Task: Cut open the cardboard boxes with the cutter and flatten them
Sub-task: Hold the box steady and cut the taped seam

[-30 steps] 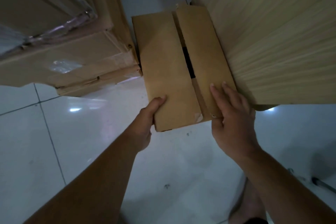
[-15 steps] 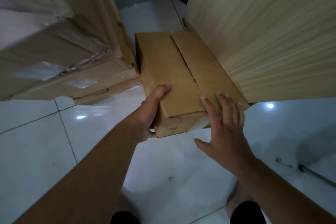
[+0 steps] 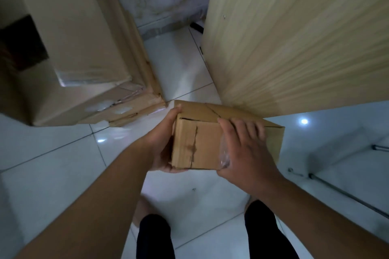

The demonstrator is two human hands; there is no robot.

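Now | box (image 3: 202, 147) between left hand (image 3: 161, 149) and right hand (image 3: 248, 157) | fingers (image 3: 244, 125) over top

Small cardboard box (image 3: 202, 145) gripped by left hand (image 3: 163, 149) and right hand (image 3: 244, 149), above white tiled floor (image 3: 63, 170)

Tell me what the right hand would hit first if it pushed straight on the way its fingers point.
The right hand grips the small cardboard box, fingers hooked over its top edge, so the box is in its way at once. Beyond that, the wood-grain panel looks nearest, though depth is unclear.
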